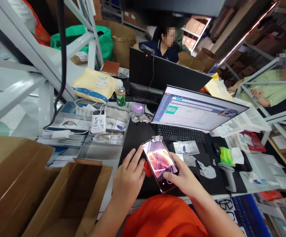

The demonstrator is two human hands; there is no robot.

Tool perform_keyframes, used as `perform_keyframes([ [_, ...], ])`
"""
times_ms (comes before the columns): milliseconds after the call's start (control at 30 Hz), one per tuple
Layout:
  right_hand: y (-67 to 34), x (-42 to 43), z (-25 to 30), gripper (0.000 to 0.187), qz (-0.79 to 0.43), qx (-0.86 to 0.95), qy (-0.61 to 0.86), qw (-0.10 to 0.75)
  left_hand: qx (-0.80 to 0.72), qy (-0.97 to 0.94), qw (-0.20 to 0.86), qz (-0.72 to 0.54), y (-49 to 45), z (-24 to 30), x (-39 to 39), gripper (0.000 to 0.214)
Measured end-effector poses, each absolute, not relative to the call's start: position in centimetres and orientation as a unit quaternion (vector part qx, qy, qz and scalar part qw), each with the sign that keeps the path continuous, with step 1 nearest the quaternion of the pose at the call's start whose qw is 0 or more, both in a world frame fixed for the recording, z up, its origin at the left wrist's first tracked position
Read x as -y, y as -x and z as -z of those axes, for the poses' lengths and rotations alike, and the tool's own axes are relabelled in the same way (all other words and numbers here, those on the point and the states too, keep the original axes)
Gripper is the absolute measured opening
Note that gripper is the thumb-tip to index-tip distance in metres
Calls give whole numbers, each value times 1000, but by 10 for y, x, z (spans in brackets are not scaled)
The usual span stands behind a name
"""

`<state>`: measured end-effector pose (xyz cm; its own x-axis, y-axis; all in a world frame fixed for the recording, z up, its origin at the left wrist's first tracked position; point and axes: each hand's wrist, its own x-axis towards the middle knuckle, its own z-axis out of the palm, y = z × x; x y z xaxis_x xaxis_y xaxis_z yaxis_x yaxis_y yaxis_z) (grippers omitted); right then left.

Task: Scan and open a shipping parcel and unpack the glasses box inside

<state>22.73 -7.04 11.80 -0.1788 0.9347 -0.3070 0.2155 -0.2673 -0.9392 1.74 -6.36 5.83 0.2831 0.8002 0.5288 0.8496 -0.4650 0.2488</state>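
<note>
In the head view, we hold the phone (159, 162) in our right hand (185, 174), thumb over the lower screen, the phone's right edge set against the hand, above the black desk mat (138, 135). Our left hand (128, 177) sits at the phone's left side, fingers slightly apart, next to a red item (147, 169); we cannot tell whether those fingers grip it or touch the phone

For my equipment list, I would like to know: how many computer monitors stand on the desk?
2: a lit monitor beyond the phone, and a dark monitor behind it, farther left in view. Others may be hidden.
</note>
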Motion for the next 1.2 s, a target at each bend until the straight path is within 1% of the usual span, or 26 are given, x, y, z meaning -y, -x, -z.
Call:
perform_keyframes([
  [167, -226, 69, -123, 51, -594, 467, 562, 337, 536, 774, 25, 336, -14, -56, 63, 18],
  [300, -225, 68, -127, 60, -627, 410, 559, 355, 553, 762, 14, 337, -12, -56, 61, 19],
  [367, -224, 68, -129, 65, -626, 415, 558, 353, 561, 757, 4, 336, -11, -55, 60, 19],
  [467, -223, 66, -132, 68, -622, 420, 558, 353, 567, 749, -18, 343, -11, -51, 59, 18],
  [567, -223, 66, -134, 68, -635, 410, 556, 345, 579, 729, -70, 358, -11, -42, 56, 19],
  [733, -225, 70, -129, 79, -702, 375, 519, 314, 597, 686, -206, 363, -9, -34, 50, 26],
  [867, -222, 76, -121, 76, -723, 385, 493, 293, 610, 655, -282, 344, -8, -43, 47, 31],
  [967, -218, 78, -117, 77, -724, 403, 483, 284, 630, 625, -321, 331, -8, -52, 47, 35],
  [1100, -212, 78, -119, 78, -721, 426, 473, 274, 657, 593, -349, 308, -7, -58, 45, 24],
  [1200, -209, 76, -122, 84, -712, 441, 478, 265, 659, 587, -362, 301, -7, -58, 44, 18],
])
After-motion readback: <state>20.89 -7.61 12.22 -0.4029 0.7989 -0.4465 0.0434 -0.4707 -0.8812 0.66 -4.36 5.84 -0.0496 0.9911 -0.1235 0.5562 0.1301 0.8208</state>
